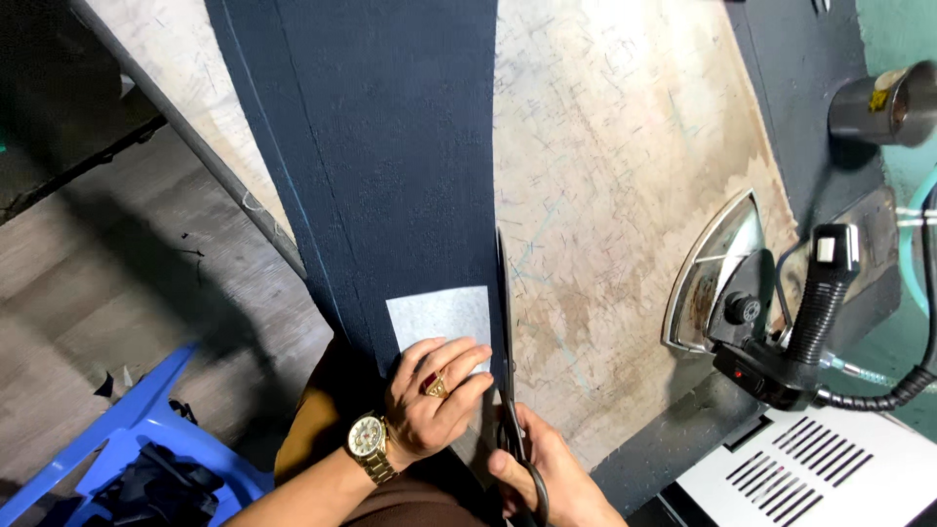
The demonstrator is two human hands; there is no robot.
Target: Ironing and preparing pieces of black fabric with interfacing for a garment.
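Note:
A long strip of dark navy fabric [390, 146] lies down the worn cutting table [625, 195]. On its near end rests a small grey rectangular piece [439, 314]. My left hand [429, 395], with a ring and a gold wristwatch, presses flat on that grey piece and the fabric. My right hand [547, 478] grips black-handled scissors [506, 342], whose blades run along the fabric's right edge, pointing away from me.
A steam iron [761, 293] with a black handle and hose stands on its rest at the right. A metal cylinder [883, 102] sits at the far right. A white vented box [810, 468] is at bottom right. A blue plastic stool [137, 449] stands on the floor at left.

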